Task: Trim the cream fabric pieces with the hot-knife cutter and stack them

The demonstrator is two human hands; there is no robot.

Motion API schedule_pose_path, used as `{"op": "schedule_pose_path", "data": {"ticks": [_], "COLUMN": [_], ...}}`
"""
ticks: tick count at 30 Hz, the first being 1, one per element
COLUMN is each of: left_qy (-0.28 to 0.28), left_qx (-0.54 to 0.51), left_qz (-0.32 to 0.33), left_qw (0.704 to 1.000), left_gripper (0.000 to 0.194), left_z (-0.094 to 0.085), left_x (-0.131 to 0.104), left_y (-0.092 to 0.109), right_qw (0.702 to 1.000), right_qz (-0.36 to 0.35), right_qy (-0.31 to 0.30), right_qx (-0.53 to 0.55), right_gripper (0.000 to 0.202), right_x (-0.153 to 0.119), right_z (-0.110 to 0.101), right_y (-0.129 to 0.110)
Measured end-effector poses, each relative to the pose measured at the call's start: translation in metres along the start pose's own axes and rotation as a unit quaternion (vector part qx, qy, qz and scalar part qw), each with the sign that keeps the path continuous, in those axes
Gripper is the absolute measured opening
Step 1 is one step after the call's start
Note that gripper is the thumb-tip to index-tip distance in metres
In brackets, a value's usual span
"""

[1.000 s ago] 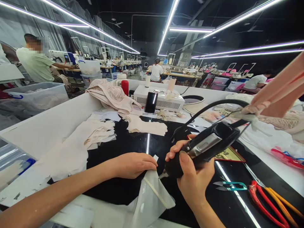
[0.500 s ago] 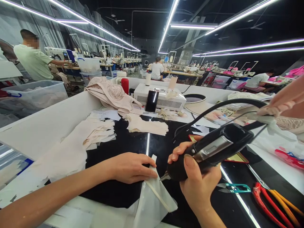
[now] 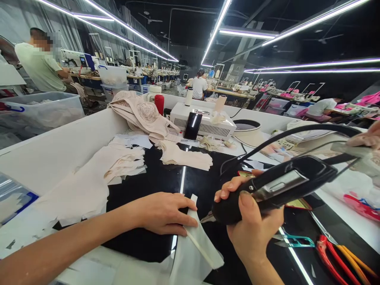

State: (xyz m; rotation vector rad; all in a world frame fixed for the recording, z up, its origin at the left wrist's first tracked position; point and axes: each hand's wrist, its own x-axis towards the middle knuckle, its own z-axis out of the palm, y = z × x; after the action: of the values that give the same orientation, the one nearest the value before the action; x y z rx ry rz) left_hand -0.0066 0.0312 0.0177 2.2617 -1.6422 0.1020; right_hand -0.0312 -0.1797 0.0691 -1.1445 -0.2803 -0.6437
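My right hand (image 3: 252, 217) is wrapped round a black corded hand cutter (image 3: 276, 184), whose pointed metal tip (image 3: 208, 217) angles down to the left. That tip is beside the edge of a thin whitish piece of fabric (image 3: 197, 241) with a narrow folded strip along it. On the fabric's upper end, my left hand (image 3: 166, 213) lies with fingers stretched out, pressing it to the black tabletop. The tip is close to the left fingertips; whether it touches the cloth I cannot tell.
Stacked cream fabric pieces (image 3: 77, 178) lie left, with another stack (image 3: 187, 156) ahead. Teal thread snips (image 3: 297, 240) and red-handled scissors (image 3: 329, 257) lie right. A phone (image 3: 192, 126) leans on a white vented box (image 3: 213, 128). Blurred fingers (image 3: 365, 136) are by the cord (image 3: 297, 128).
My right hand and the cutter have shifted slightly right, and the tip sits a little higher. My left hand stays on the fabric. The whole view has moved slightly.
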Motion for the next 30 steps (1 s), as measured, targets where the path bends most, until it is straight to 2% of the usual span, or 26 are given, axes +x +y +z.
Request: {"op": "schedule_pose_path", "data": {"ticks": [8, 14, 21, 30], "left_qy": [-0.003, 0.015, 0.0, 0.035], "left_qx": [-0.006, 0.0, 0.008, 0.016], "left_qz": [-0.007, -0.006, -0.014, 0.004], "left_qw": [1.0, 1.0, 1.0, 0.999], "left_gripper": [0.034, 0.033, 0.036, 0.035], "left_z": [0.002, 0.003, 0.003, 0.006], "left_x": [0.001, 0.0, 0.0, 0.0], "left_y": [0.0, -0.001, 0.0, -0.001], "right_qw": [1.0, 1.0, 1.0, 1.0], "right_qz": [0.023, 0.01, 0.012, 0.015], "right_qy": [-0.009, 0.005, -0.005, 0.005], "right_qx": [-0.012, 0.004, -0.014, -0.016], "right_gripper": [0.038, 0.04, 0.034, 0.042], "right_x": [0.001, 0.005, 0.006, 0.01], "right_z": [0.001, 0.005, 0.007, 0.01], "right_y": [0.006, 0.009, 0.011, 0.017]}}
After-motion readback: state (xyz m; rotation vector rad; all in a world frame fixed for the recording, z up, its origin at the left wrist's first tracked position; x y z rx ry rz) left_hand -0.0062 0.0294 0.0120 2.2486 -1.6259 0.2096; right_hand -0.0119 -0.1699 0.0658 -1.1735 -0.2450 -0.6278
